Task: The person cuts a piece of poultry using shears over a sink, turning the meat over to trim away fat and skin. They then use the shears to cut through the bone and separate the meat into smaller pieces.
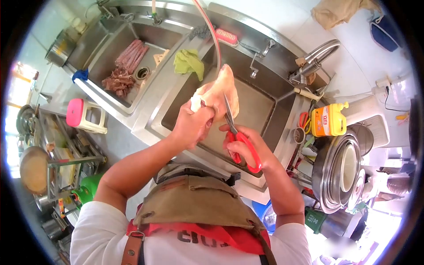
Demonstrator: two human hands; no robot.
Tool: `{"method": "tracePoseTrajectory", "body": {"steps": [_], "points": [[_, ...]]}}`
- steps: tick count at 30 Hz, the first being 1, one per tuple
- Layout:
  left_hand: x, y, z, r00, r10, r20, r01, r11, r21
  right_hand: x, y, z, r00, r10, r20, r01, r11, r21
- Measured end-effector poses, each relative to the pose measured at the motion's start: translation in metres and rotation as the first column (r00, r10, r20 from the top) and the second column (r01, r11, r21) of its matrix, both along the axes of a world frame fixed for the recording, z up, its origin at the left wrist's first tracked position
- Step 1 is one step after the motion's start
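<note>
My left hand (194, 123) grips a pale piece of raw poultry (221, 92) by its lower left part, above the right sink basin (251, 101). The meat's narrow end points up. In my right hand (249, 143) are red-handled scissors (255, 161), with fingers wrapped round the handles. Their metal blades point up and lie against the right part of the meat. Whether the blades are parted is too small to tell.
Raw meat strips (132, 55) lie in the left basin (99, 75). A green cloth (188, 62) rests on the divider, and a pink brush (227, 37) behind. A faucet (304, 70), yellow bottle (329, 120) and stacked metal bowls (324, 172) stand right; a pink-topped stool (76, 113) stands left.
</note>
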State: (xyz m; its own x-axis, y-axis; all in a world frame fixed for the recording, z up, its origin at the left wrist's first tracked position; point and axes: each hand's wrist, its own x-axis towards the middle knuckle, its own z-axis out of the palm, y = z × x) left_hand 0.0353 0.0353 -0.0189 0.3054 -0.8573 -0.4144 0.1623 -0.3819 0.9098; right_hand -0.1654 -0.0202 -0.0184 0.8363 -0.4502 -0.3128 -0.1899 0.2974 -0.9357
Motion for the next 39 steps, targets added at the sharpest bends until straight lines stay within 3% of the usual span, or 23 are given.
{"method": "tracePoseTrajectory", "body": {"steps": [4,7,9,14,16,19,23,28,31,37,39], "points": [[0.008,-0.002,0.003,1.000,-0.006,0.021,0.004,0.995,0.098,0.007,-0.002,0.007,0.997,-0.053,-0.050,0.056,0.997,0.049],[0.011,-0.003,0.008,0.999,-0.006,0.033,-0.001,0.982,0.190,0.003,-0.003,-0.001,1.000,0.013,-0.025,-0.015,0.996,-0.088],[0.009,-0.003,0.008,1.000,-0.001,0.020,-0.003,0.981,0.196,0.002,-0.001,0.002,0.999,-0.017,-0.036,0.016,0.999,-0.030],[0.000,0.002,-0.004,0.967,0.040,-0.253,-0.058,0.996,-0.062,0.001,-0.006,-0.001,1.000,0.009,-0.005,-0.009,0.998,-0.062],[-0.003,0.003,-0.005,0.970,0.054,-0.236,-0.078,0.992,-0.095,0.004,-0.011,-0.004,0.998,0.047,0.049,-0.044,0.997,-0.071],[-0.003,0.003,-0.003,0.979,0.065,-0.194,-0.092,0.986,-0.135,0.011,-0.010,0.003,0.998,0.007,-0.064,-0.014,0.994,-0.106],[0.006,0.004,-0.003,0.995,0.023,-0.097,-0.036,0.989,-0.143,0.020,-0.004,0.024,0.988,-0.066,-0.142,0.069,0.998,0.014],[0.010,0.006,-0.006,0.998,-0.012,-0.069,0.002,0.989,-0.145,0.024,-0.002,0.025,0.980,-0.109,-0.165,0.115,0.993,0.031],[0.007,0.006,-0.015,0.998,-0.037,0.051,0.045,0.987,-0.154,0.026,-0.004,0.026,0.984,-0.105,-0.147,0.115,0.991,0.063],[0.016,0.006,-0.005,0.986,-0.128,0.108,0.135,0.989,-0.053,0.020,-0.009,0.028,0.983,-0.069,-0.170,0.080,0.995,0.058],[0.014,0.005,-0.011,0.991,-0.090,0.101,0.102,0.988,-0.120,0.020,-0.008,0.029,0.984,-0.085,-0.155,0.096,0.993,0.062]]}}
